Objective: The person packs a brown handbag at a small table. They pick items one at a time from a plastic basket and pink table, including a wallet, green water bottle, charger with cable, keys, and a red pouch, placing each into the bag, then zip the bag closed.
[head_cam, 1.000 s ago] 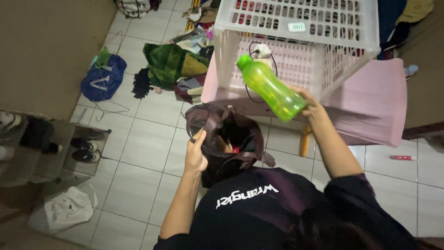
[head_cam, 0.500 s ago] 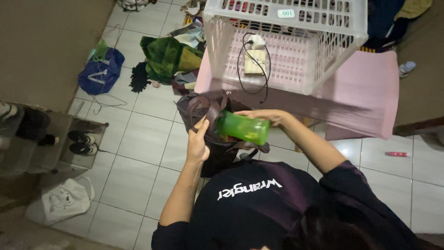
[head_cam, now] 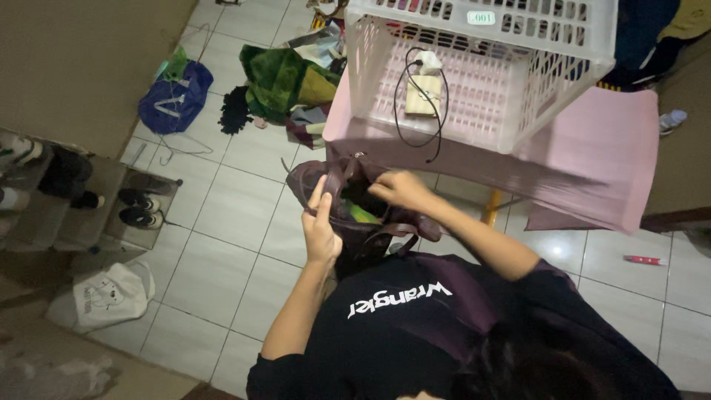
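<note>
Hands first, from the head camera, the only view: your left hand (head_cam: pixel 321 226) is gripping the near rim of the dark brown bag (head_cam: pixel 355 215), thumb and fingers pinching the edge while the index finger is pointing up toward 12 o'clock. Your right hand (head_cam: pixel 400 189) is lying curled over the bag's mouth from 3 o'clock, fingers bent down toward the inside; whether they are clasping anything there, you cannot tell. Just under that hand a sliver of the green bottle (head_cam: pixel 363 215) is showing, sitting inside the bag, mostly hidden. The bag is hanging in front of your chest, its straps drooping toward 5 o'clock. At 12 o'clock a white laundry basket (head_cam: pixel 481 44) is standing on a pink table (head_cam: pixel 592 148), holding a charger with a black cable (head_cam: pixel 422 96). At 10 o'clock a heap of clothes (head_cam: pixel 278 81) is lying on the tiled floor, with a blue bag (head_cam: pixel 174 104) beyond it.
</note>
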